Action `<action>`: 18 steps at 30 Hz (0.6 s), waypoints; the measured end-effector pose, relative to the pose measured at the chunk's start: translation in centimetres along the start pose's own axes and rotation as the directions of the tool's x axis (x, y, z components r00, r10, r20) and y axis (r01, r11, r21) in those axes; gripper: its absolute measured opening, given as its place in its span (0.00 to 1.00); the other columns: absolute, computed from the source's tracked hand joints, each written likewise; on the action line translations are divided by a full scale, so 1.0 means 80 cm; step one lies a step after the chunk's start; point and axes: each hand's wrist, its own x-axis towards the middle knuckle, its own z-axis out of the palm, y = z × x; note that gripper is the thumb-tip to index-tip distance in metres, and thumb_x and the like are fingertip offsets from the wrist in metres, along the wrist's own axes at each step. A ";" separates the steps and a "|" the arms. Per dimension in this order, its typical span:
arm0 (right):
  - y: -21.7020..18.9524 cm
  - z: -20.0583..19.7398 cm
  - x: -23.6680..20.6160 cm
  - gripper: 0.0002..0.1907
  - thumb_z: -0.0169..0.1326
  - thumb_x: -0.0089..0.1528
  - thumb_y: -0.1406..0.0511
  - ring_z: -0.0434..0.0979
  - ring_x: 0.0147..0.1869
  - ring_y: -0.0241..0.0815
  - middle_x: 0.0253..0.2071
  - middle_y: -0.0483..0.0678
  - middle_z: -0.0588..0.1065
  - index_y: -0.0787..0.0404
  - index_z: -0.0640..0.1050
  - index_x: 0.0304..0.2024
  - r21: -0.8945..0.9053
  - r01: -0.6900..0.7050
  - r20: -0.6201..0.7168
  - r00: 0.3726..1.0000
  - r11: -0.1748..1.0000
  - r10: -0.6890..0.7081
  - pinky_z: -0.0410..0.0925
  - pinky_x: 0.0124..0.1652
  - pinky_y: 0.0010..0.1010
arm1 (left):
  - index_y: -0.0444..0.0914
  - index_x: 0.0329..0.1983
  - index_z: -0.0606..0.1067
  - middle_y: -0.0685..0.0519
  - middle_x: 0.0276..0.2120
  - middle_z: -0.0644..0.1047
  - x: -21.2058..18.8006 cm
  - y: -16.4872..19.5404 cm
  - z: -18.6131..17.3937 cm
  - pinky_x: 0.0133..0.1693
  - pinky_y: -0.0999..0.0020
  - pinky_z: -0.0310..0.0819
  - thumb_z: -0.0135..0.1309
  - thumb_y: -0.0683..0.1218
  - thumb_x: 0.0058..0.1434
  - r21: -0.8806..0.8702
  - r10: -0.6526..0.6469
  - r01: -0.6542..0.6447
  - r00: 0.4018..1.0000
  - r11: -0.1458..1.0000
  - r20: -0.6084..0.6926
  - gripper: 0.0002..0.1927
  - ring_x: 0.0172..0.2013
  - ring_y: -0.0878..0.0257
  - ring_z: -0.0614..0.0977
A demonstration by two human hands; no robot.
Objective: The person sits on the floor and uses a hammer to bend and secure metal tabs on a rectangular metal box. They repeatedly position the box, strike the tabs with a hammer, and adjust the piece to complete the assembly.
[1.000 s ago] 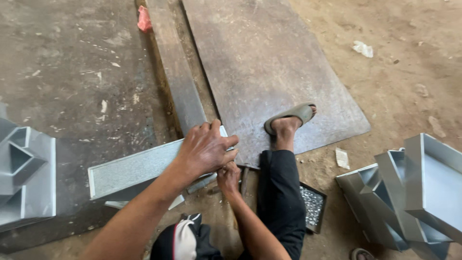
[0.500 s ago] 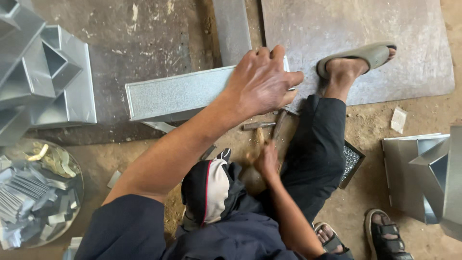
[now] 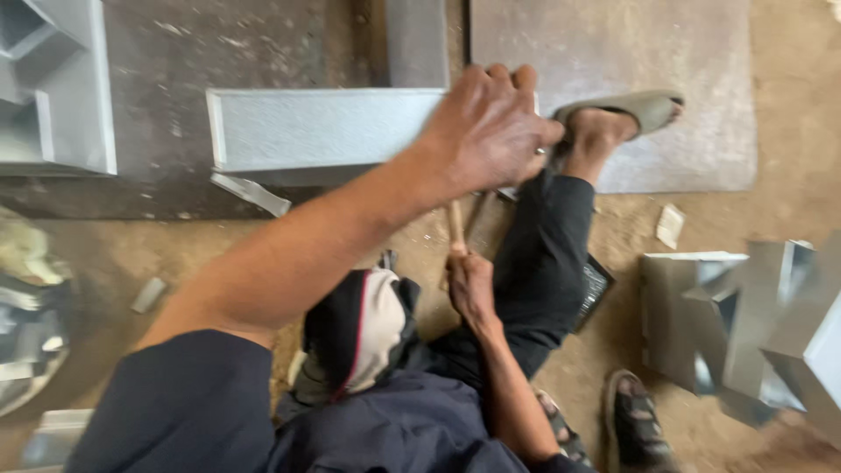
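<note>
Far left of the long grey metal channel (image 3: 324,131), I saw a stack of folded sheet-metal pieces (image 3: 53,88) that looked already shaped. Below that stack sat a blurred round tray (image 3: 26,324) of bright offcuts. The channel itself lay flat on a dark steel plate (image 3: 158,52), one long edge turned up along its near side. A thin scrap strip (image 3: 250,193) lay just below its left half.

At the channel's right end the left hand (image 3: 491,131) was pressed down. Its fingers were curled over the end and pinned the piece rather than lifting it.

Just below that end the right hand (image 3: 471,289) had its fingers wrapped shut around a wooden handle (image 3: 456,229). The handle pointed up toward the channel. Its head was hidden under the left hand, so I could not tell what tool it was or whether it touched the metal.

Right of the channel a sandalled foot (image 3: 613,123) rested on a second flat sheet (image 3: 701,70). Further right, on the dirt floor (image 3: 788,201), stood more folded pieces (image 3: 745,324).

My reading was that the work was well into a run. Shaped pieces were piled on both sides, and this channel was partly formed with its right end in hand. The pictures did not show how much of that end remained unworked.
</note>
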 end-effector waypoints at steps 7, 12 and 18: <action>-0.003 0.009 0.029 0.26 0.42 0.73 0.61 0.66 0.18 0.45 0.17 0.53 0.68 0.69 0.71 0.21 -0.070 0.096 -0.027 0.995 0.993 -0.098 0.60 0.23 0.40 | 0.51 0.29 0.83 0.45 0.28 0.74 0.007 -0.006 0.015 0.25 0.61 0.71 0.57 0.52 0.55 -0.013 -0.018 0.019 0.997 1.000 0.079 0.05 0.26 0.57 0.78; -0.009 0.011 0.036 0.26 0.42 0.73 0.63 0.66 0.18 0.50 0.18 0.58 0.67 0.70 0.69 0.20 -0.155 0.146 -0.008 0.989 0.977 -0.149 0.59 0.24 0.44 | 0.52 0.28 0.83 0.44 0.27 0.74 0.015 -0.009 0.023 0.26 0.60 0.72 0.57 0.51 0.52 0.011 -0.028 0.028 0.999 1.000 -0.026 0.05 0.26 0.55 0.79; -0.020 0.016 0.039 0.25 0.42 0.72 0.65 0.65 0.19 0.56 0.19 0.61 0.67 0.71 0.68 0.20 -0.182 0.186 -0.003 0.982 0.965 -0.190 0.58 0.24 0.48 | 0.53 0.31 0.84 0.42 0.31 0.75 0.013 -0.012 0.027 0.27 0.59 0.73 0.59 0.52 0.51 0.005 -0.042 0.042 0.997 0.999 -0.069 0.07 0.28 0.53 0.80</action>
